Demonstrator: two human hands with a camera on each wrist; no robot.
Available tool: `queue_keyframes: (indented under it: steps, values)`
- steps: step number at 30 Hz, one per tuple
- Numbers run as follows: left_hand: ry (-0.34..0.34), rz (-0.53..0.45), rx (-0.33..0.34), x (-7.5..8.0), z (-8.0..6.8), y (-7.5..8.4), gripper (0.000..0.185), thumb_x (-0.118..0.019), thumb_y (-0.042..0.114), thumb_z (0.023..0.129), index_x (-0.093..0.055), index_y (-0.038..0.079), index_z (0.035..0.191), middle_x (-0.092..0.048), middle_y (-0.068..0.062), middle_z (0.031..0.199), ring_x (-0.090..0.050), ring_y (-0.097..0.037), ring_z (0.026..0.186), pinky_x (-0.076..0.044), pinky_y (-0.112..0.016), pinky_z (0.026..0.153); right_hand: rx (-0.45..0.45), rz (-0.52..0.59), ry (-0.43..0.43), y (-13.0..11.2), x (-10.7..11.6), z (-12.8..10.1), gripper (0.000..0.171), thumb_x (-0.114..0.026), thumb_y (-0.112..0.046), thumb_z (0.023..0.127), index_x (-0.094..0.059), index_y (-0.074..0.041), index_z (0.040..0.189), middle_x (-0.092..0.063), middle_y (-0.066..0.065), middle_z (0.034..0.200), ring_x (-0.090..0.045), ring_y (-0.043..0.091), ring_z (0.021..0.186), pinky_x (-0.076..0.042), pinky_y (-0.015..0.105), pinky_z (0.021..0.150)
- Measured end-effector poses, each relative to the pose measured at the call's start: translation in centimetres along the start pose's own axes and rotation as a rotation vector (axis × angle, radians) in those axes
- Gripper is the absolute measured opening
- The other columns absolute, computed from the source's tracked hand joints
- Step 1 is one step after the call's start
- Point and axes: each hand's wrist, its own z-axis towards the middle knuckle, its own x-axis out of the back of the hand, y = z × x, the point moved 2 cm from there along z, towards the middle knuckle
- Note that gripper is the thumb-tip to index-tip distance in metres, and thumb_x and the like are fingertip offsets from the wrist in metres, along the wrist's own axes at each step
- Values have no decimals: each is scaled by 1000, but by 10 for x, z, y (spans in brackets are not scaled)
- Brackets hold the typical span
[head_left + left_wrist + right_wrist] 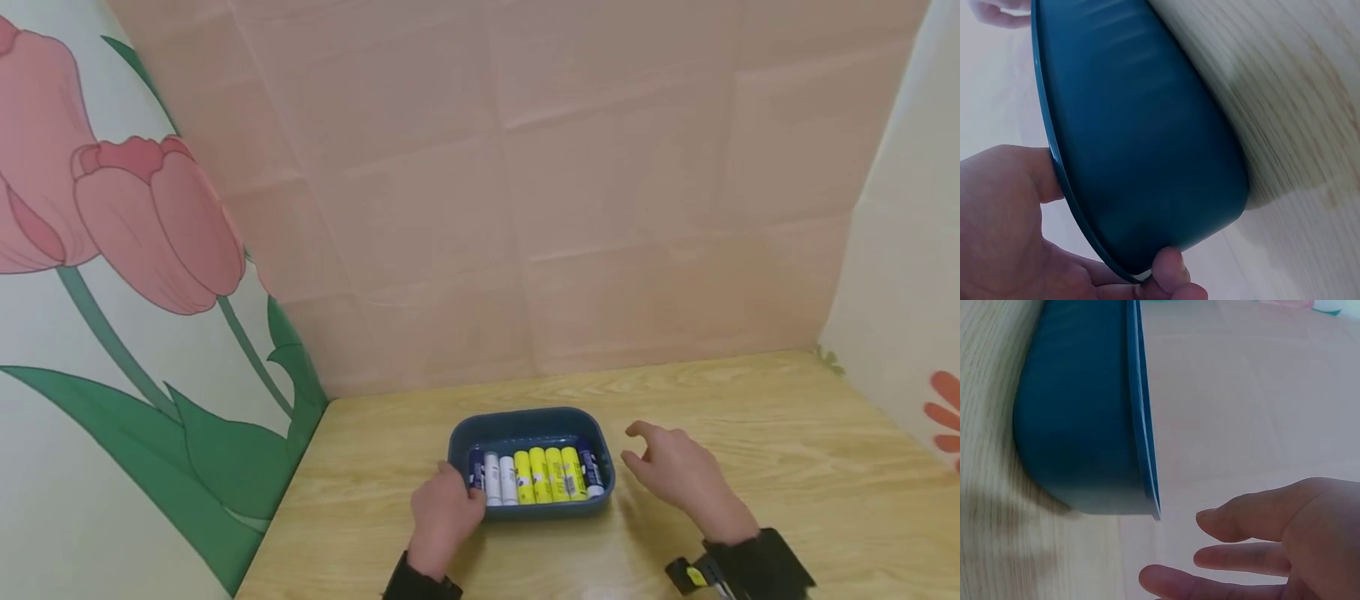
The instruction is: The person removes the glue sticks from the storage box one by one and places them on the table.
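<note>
A dark blue oblong bin stands on the table, its rounded wall close up in the left wrist view. Side by side in it lies a row of small cylindrical sticks: yellow ones, white ones and a navy one at either end, the right navy stick leaning. My left hand grips the bin's near left corner, thumb over the rim and fingertips against the outside. Off the bin's right side, my right hand hovers with thumb and fingers spread, holding nothing.
The wood-grain table runs back to a creased pinkish sheet. On the left rises a white panel with painted tulips, and on the right a pale panel with an orange flower.
</note>
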Motion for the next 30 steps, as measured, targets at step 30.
queue_keyframes:
  steps: [30]
  values:
    - [140,-61,-45,2,10,-15,17,-59,14,97,-66,-1,93,-66,-16,73,-65,-31,63,-50,-44,52,-28,-44,-140,-21,-31,29,54,-70,-11,85,-54,7,133,-65,9,84,-57,20,71,-50,38,59]
